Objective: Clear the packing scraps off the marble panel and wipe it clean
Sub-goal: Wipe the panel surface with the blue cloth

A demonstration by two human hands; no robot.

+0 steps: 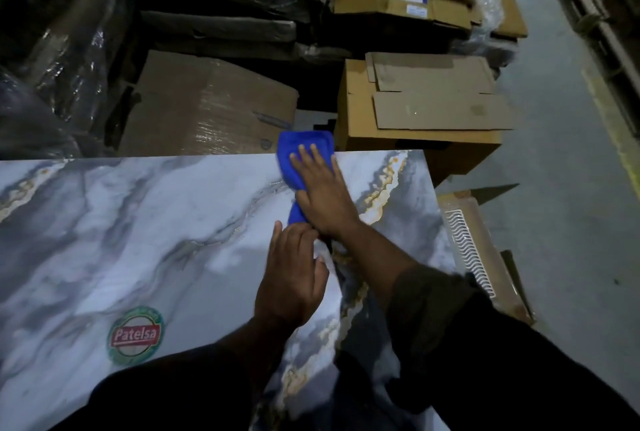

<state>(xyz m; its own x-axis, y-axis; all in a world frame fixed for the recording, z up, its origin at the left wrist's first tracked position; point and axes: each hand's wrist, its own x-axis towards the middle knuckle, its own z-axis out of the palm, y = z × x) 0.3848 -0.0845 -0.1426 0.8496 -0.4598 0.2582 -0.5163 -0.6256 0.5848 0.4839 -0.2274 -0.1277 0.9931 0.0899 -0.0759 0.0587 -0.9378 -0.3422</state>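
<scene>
1. Marble panel (138, 222) lies flat, filling the lower frame; round "Patelsa" sticker (135, 335) near its front-left.
2. Right hand (323, 193), fingers straight and flat, presses a blue cloth (298, 153) at the panel's far edge.
3. Left hand (292, 278) rests on the panel just beside the right wrist, fingers loosely bent, holding nothing.
4. Cardboard boxes (422, 108) stacked beyond the panel.

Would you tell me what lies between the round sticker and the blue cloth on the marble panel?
In the head view, only the left hand rests between sticker and blue cloth; otherwise the marble panel is bare.
</scene>
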